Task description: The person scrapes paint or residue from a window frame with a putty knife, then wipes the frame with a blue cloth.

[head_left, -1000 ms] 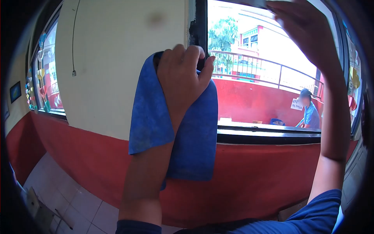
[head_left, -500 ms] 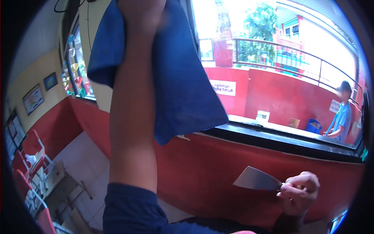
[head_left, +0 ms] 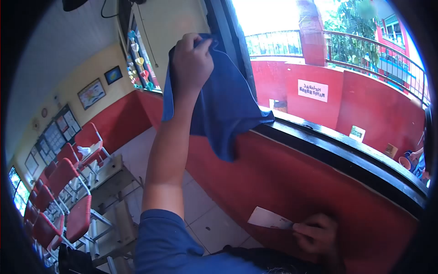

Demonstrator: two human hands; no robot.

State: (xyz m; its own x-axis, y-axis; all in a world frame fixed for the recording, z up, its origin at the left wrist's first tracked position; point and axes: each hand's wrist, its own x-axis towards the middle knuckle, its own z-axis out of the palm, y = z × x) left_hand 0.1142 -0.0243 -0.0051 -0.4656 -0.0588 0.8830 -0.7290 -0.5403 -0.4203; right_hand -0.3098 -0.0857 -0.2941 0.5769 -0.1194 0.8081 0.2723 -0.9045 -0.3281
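Over at the left stand rows of red chairs (head_left: 68,182) and small desks. The person's left hand (head_left: 191,61) is raised, fingers closed tight on a bunched corner of the blue cloth (head_left: 228,109). It presses that corner against the dark window frame (head_left: 230,41), and the rest of the cloth hangs down to the black sill (head_left: 337,153). The work in hand looks like wiping down the upright of the frame. A further pass would call for keeping the cloth flat to the frame and clear of the sill's edge.

Low at the right, the right hand (head_left: 319,233) is curled around the handle of a scraper (head_left: 269,218). Its pale blade points left in front of the red wall (head_left: 283,182) and touches nothing that I can make out.

Half a second ago the cloth hand was higher, its knuckles cut off at the top of the view; now it is lower and fully in sight. The scraper hand stays low, though a second ago it was up at the top of the pane. The view has also swung left, so more of the room shows.
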